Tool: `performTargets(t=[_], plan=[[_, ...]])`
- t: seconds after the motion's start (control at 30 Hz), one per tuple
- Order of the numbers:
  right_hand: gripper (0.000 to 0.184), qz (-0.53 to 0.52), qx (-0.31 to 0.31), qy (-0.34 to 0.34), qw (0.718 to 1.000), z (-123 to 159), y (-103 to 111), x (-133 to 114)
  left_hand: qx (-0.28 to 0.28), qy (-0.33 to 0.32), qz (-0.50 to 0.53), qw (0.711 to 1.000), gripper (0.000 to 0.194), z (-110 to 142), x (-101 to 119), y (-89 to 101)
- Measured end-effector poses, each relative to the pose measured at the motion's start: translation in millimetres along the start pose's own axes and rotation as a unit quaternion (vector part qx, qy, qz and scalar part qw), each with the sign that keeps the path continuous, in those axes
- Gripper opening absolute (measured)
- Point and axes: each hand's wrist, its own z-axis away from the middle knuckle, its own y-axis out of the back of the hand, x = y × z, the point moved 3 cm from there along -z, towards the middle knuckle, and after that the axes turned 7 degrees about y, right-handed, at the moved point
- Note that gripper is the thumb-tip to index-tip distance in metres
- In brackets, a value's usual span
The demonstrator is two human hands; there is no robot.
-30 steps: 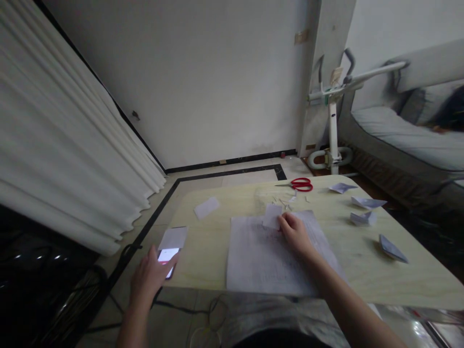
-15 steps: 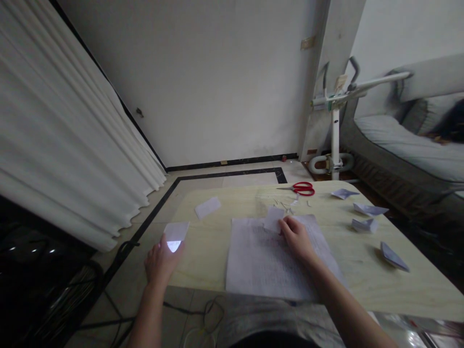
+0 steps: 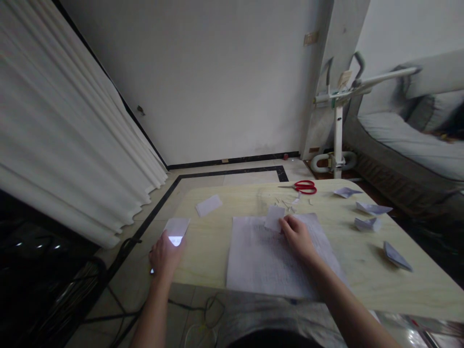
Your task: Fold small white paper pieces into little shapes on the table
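My left hand [image 3: 166,253] is at the table's left edge, its fingers round a phone [image 3: 178,225] whose screen is partly lit; the palm covers most of it. My right hand [image 3: 295,234] pinches the right side of a small rectangular piece of paper [image 3: 274,217] between thumb and fingers. This piece lies over the top edge of a large sheet of printed paper [image 3: 253,256], on which my right forearm also rests. Another small white paper [image 3: 209,205] lies on the table up to the left, apart from both hands.
Red-handled scissors [image 3: 305,187] lie near the table's far edge, with thin paper scraps [image 3: 288,203] in front of them. Several folded papers, among them one folded paper [image 3: 398,256], stand along the right side of the wooden table [image 3: 203,251]. Cables [image 3: 213,309] run on the floor below.
My left hand has shifted slightly over the phone, and a second lit spot shows below the hand. My right hand keeps its pinch on the small paper. The view has tilted slightly.
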Motion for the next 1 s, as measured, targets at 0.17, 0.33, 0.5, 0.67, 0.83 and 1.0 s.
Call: performTargets(t=[0.17, 0.33, 0.5, 0.67, 0.83, 1.0], plan=[[0.03, -0.005, -0.002, 0.0, 1.0, 0, 0, 1, -0.009, 0.03, 0.019, 0.999, 0.068, 0, 2, 1.3], [0.031, 0.001, -0.004, -0.003, 1.0, 0, 0, 0, -0.017, 0.033, 0.026, 0.999, 0.066, 3, 4, 5.5], [0.031, 0.004, -0.003, -0.004, 1.0, 0, 0, -2, -0.037, 0.022, 0.025, 0.999, 0.079, 0, 0, 10.3], [0.032, 0.015, -0.006, -0.01, 1.0, 0, 0, -4, -0.01, 0.03, 0.038, 0.999, 0.082, -26, -14, 23.3], [0.031, 0.016, -0.009, -0.013, 1.0, 0, 0, -2, -0.052, -0.06, 0.016, 0.997, 0.082, -66, -9, 21.2], [0.032, 0.017, -0.013, -0.011, 1.0, -1, 0, 0, -0.1, -0.159, 0.008, 0.982, 0.074, -90, 18, 7.7]])
